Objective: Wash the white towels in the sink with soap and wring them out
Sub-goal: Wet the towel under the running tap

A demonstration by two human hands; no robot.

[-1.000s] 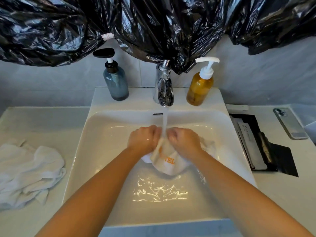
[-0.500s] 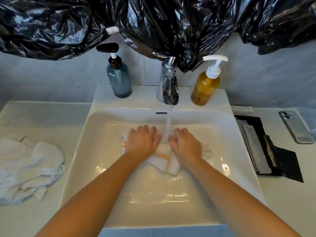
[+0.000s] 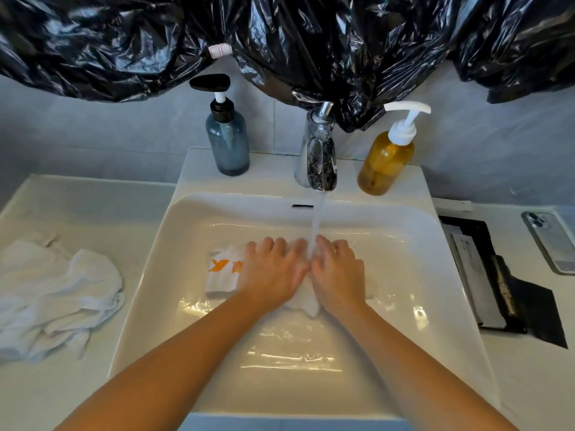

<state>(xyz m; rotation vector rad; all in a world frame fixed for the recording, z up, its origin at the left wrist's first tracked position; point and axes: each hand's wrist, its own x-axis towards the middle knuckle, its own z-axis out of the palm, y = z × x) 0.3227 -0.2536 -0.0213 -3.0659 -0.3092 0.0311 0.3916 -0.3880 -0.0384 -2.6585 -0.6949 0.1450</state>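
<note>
A white towel with orange print (image 3: 221,273) lies flat on the bottom of the white sink (image 3: 149,262), in shallow water. My left hand (image 3: 270,272) and my right hand (image 3: 337,275) rest palm down on it, side by side, fingers spread and pointing to the faucet (image 3: 320,160). Water runs from the faucet onto the fingers between both hands. Most of the towel is hidden under my hands. A second white towel (image 3: 53,293) lies crumpled on the counter to the left of the sink.
A blue-grey pump bottle (image 3: 227,144) stands behind the sink at the left, an amber pump bottle (image 3: 385,160) at the right. A black tray with packets (image 3: 497,275) and a phone (image 3: 550,241) lie on the right counter. Black plastic bags (image 3: 280,42) hang above.
My hands went from gripping the bunched towel under the stream to pressing it flat on the sink bottom. The towel has spread out to the left, its orange print now showing.
</note>
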